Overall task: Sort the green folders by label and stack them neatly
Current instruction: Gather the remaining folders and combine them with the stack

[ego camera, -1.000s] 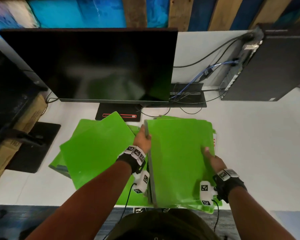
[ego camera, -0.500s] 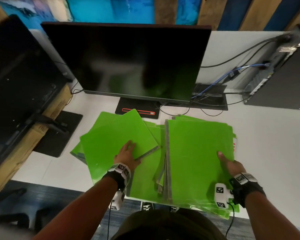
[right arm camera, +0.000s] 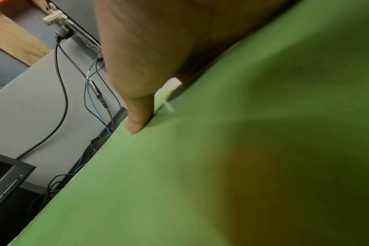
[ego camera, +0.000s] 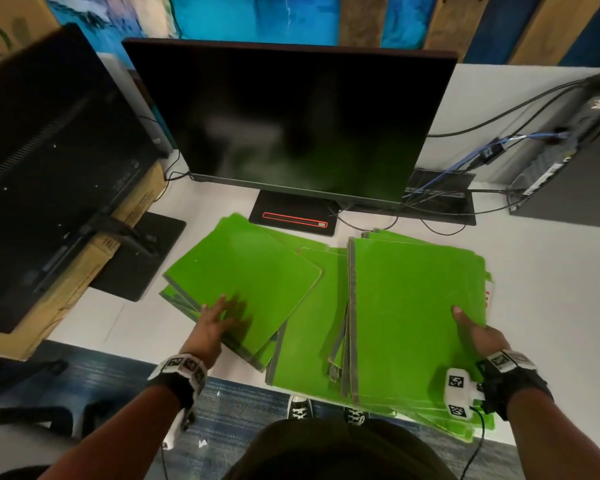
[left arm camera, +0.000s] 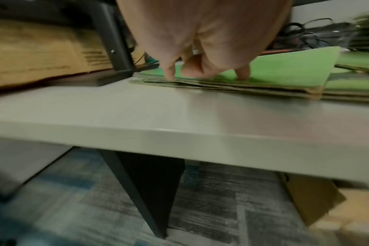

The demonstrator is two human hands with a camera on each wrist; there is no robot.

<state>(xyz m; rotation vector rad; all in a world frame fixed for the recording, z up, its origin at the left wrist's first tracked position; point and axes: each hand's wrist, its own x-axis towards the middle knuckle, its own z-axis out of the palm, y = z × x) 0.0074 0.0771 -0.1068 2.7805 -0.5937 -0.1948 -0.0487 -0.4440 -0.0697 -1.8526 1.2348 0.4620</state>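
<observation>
Sliding leftward and toward the desk's near edge, the left hand had left the middle of the tilted top folder and sat at that folder's near-left edge, blurred with motion. From the left wrist view its fingers were spread and pointing down, tips pressing on the left pile, gripping nothing. That read as squaring or shoving the pile, which lay fanned and crooked on the desk just in front of the monitor base.

Across the gap, the right hand had not shifted: thumb flat on the cover of the right stack, the other fingers hidden past its edge, so how firmly it gripped could not be told. A white label edge peeked out there. Sorting looked partly done; both piles needed straightening.
</observation>
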